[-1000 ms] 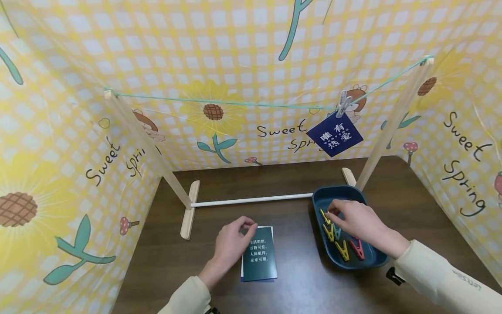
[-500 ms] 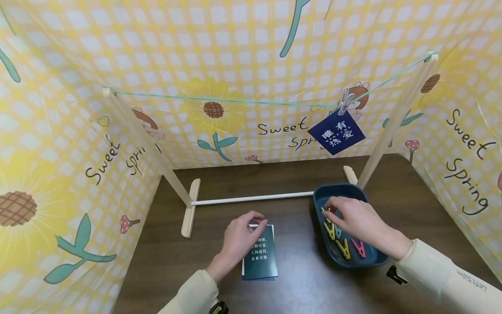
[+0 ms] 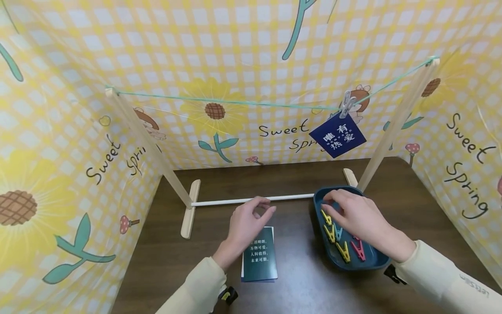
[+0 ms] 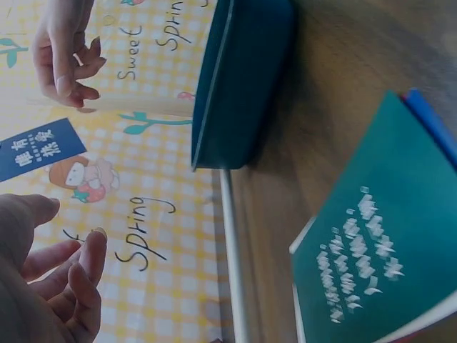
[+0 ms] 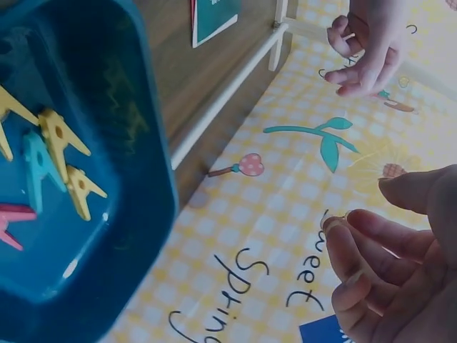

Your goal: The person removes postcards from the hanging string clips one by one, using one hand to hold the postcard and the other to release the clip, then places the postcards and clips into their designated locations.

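Observation:
My left hand (image 3: 249, 224) hovers over the far end of a small stack of cards, the top one dark green (image 3: 259, 259) with white writing. Its fingers are loosely bent, with nothing between them. Above a dark blue tray (image 3: 370, 260) hangs my right hand (image 3: 354, 213), thumb and fingertips apart and holding nothing in the right wrist view. Inside the tray lie yellow clothespins (image 3: 343, 251), a blue-green clothespin (image 5: 39, 168) and pink-red clothespins (image 3: 358, 250). A navy card (image 3: 338, 136) dangles by one corner from a green string (image 3: 255, 103), gripped by a grey clothespin (image 3: 347, 104).
Two wooden posts, one on the left (image 3: 149, 146) and one on the right (image 3: 398, 126), hold up the string. A white rod (image 3: 223, 202) runs low between their feet. Yellow checked cloth (image 3: 235, 43) walls in the brown table (image 3: 298, 288) at the back and sides.
My left hand has moved up and to the right, away from beside the cards, uncovering more of the green one. My right hand has shifted slightly up over the tray.

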Tool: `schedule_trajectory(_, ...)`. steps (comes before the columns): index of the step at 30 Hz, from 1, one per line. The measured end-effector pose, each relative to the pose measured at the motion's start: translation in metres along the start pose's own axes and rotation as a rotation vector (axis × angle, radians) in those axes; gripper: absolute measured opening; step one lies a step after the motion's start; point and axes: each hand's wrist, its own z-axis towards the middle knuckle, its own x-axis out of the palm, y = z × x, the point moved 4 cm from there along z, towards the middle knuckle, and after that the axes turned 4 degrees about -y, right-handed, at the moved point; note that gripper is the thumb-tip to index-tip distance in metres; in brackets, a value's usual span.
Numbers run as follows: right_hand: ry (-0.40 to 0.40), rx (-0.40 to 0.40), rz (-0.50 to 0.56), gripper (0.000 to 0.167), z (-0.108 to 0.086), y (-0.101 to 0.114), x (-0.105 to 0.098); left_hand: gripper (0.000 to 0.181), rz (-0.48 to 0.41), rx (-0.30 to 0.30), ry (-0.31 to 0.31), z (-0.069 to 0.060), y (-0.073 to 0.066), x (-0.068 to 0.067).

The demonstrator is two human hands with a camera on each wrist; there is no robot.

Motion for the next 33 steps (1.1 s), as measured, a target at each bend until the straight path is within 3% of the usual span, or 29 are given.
schedule_trajectory(11, -0.133, -0.043, -0.052, 0.019, 0.009, 0.008, -0.030, 0.021, -0.045, 0.094, -0.007, 0.019, -0.028, 0.014)
schedule_trajectory(19, -0.204, -0.072, -0.072, 0.018, 0.018, 0.005, -0.049, 0.030, -0.071, 0.098, 0.026, 0.028, -0.040, 0.022)
schedule_trajectory(24, -0.260, -0.090, -0.068, 0.019, 0.027, 0.007, -0.063, 0.028, -0.115, 0.126, -0.004, 0.036, -0.046, 0.025)
schedule_trajectory(33, -0.359, -0.219, -0.128, 0.022, 0.046, 0.020, -0.088, 0.026, -0.206, 0.108, -0.041, 0.048, -0.054, 0.030)
